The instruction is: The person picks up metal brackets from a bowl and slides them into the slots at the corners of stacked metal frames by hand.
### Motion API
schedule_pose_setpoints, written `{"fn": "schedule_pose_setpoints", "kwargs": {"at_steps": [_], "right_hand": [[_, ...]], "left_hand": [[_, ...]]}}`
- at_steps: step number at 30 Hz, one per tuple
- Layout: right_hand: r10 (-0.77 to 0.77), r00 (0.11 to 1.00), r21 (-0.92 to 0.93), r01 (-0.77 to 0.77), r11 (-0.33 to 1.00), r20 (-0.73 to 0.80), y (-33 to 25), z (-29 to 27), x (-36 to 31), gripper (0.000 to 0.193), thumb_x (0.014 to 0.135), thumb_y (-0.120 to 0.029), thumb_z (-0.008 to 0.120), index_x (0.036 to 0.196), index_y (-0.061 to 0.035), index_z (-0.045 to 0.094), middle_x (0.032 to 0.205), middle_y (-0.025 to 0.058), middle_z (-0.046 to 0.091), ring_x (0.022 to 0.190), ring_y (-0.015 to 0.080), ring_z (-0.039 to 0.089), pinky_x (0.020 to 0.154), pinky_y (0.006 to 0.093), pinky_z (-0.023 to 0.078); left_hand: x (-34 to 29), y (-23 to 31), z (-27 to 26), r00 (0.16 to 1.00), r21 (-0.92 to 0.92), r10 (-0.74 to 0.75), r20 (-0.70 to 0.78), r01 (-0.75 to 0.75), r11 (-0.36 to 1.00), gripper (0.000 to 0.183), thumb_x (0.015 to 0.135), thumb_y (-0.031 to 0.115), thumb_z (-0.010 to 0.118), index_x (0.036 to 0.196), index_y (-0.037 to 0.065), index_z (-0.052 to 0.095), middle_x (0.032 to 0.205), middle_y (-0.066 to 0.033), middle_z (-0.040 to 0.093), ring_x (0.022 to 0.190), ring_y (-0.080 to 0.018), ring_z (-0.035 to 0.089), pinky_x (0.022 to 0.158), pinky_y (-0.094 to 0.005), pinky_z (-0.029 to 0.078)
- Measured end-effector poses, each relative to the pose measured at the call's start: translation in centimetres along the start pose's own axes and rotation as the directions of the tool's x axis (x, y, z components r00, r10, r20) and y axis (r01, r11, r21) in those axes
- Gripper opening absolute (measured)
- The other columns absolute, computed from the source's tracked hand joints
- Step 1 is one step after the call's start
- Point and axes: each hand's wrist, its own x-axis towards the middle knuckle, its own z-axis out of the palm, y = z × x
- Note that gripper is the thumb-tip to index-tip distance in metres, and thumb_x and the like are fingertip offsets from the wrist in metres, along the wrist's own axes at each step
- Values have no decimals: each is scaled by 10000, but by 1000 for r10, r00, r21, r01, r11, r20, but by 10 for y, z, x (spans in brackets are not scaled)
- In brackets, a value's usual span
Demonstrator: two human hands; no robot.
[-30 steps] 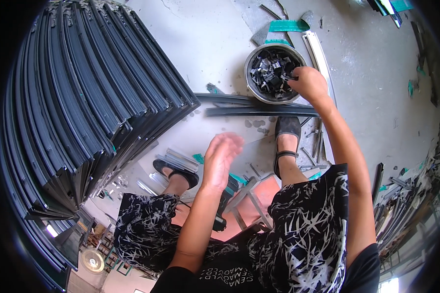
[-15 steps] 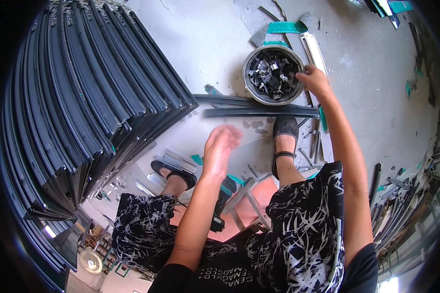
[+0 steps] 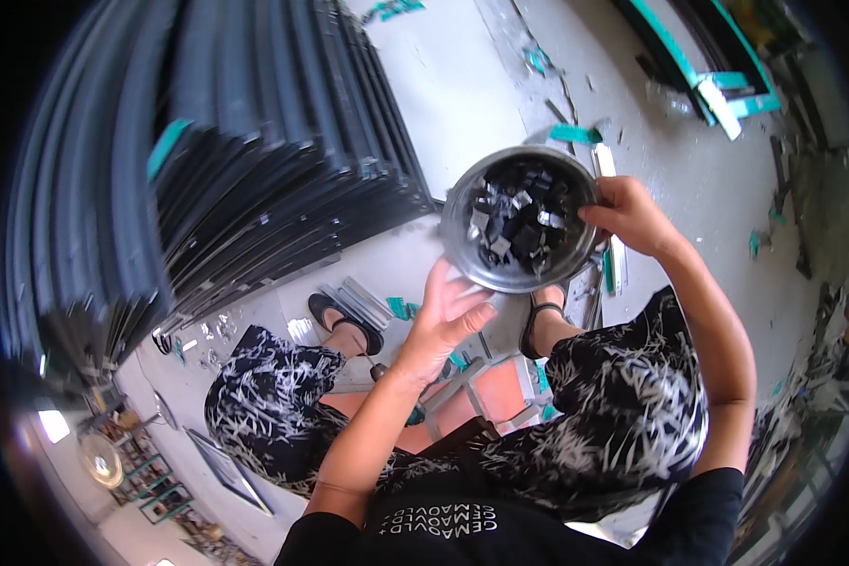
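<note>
A round metal bowl (image 3: 460, 203) is raised off the floor in front of me, tilted a little. Inside lie many small black and silvery metal pieces (image 3: 524, 219). My right hand (image 3: 632, 215) grips the bowl's right rim, thumb over the edge and fingers outside. Close below the bowl's near left side is my left hand (image 3: 445, 316), palm up with fingers spread and thumb apart. Its fingertips reach the bowl's outer wall or lie just under it; I cannot tell whether they touch.
Dark metal profiles (image 3: 255, 85) are stacked high on the left. Short silvery profiles (image 3: 357, 300) lie by my left shoe (image 3: 344, 325). An orange-topped stool (image 3: 486, 394) stands between my legs. Green-edged frames (image 3: 698, 80) lie far right, and scraps line the right side.
The bowl has come up off the floor toward me, my right hand now gripping its rim. My left hand has moved near its underside. The view has turned, shifting the profile stack.
</note>
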Motion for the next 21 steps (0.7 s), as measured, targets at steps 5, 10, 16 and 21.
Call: {"fn": "schedule_pose_setpoints", "kwargs": {"at_steps": [5, 10, 16, 21], "right_hand": [[-199, 969, -541, 246, 805, 144, -135, 29, -71, 190, 849, -120, 681, 931, 50, 656, 726, 158, 680, 607, 225, 677, 601, 336, 546], [-521, 853, -653, 389, 650, -10, -181, 108, -145, 276, 847, -132, 704, 1092, -6, 681, 909, 169, 716, 787, 312, 709, 709, 378, 564], [-556, 830, -497, 503, 707, 49, -157, 212, -197, 331, 854, -45, 629, 1177, 31, 630, 1012, 206, 695, 916, 388, 670, 810, 426, 550], [-387, 920, -486, 366, 793, 61, -116, 285, -174, 472, 848, -22, 623, 1309, 33, 535, 1082, 218, 669, 993, 353, 673, 877, 402, 544]], "left_hand": [[-80, 36, 16, 995, -144, 13, -101, -27, 989, 631, 962, 76, 597, 1487, 101, 247, 1321, -148, 526, 1152, -272, 624, 937, -461, 581], [-172, 33, -14, 991, -307, -13, -136, -30, 951, 442, 941, -18, 487, 1371, 21, 394, 1110, -112, 609, 1008, -236, 668, 894, -429, 600], [-242, -14, -51, 968, -342, -44, -248, -45, 939, 493, 957, -20, 490, 1415, 60, 328, 1254, -137, 546, 1094, -254, 647, 904, -391, 598], [-271, -62, -78, 961, -205, -63, -269, 6, 979, 523, 934, -45, 494, 1429, 61, 362, 1248, -105, 553, 1061, -216, 639, 860, -393, 612]]}}
